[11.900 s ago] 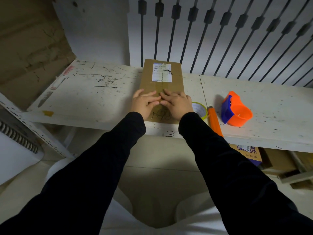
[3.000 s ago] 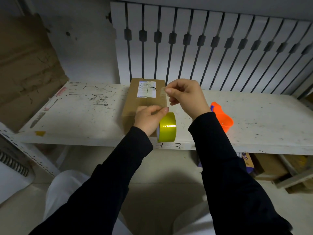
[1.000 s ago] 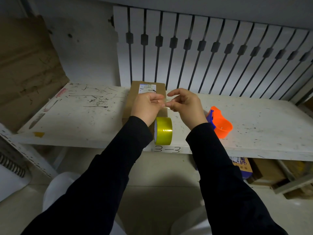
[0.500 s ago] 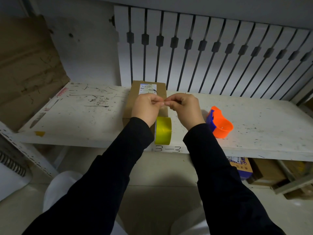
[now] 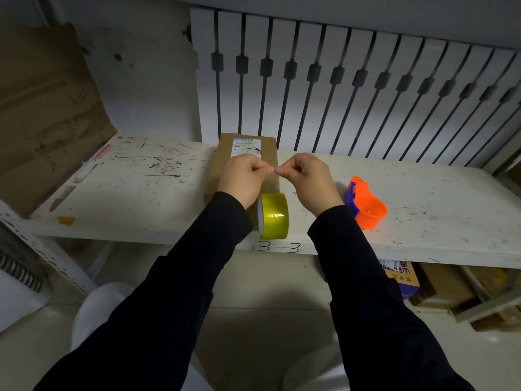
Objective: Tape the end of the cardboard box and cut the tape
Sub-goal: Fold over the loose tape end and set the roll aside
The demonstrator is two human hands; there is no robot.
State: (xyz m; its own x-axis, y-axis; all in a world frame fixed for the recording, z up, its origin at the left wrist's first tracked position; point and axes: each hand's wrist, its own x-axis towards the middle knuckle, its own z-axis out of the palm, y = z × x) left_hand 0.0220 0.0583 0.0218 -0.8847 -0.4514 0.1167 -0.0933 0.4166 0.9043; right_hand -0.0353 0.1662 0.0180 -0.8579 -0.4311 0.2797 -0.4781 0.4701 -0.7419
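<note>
A brown cardboard box [image 5: 222, 165] with a white label lies lengthwise on the white shelf [image 5: 141, 193]. Above its near half, my left hand [image 5: 242, 179] and my right hand [image 5: 307, 182] are held close together, fingers curled. Each thumb and forefinger pinches a short piece of clear tape, which is barely visible between the fingertips. The yellow tape roll [image 5: 275, 215] is upright on its edge just below my left wrist, at the shelf's front edge. Whether it hangs or stands I cannot tell.
An orange and blue tape dispenser [image 5: 366, 207] sits on the shelf right of my right wrist. A white slatted panel [image 5: 338, 94] backs the shelf. Flattened cardboard [image 5: 42, 108] leans at the left. Boxes [image 5: 400, 277] lie under the shelf at the right.
Three seconds ago my left hand held the roll; it has since risen to meet my right hand. Over the last second both hands stayed pinched together over the box.
</note>
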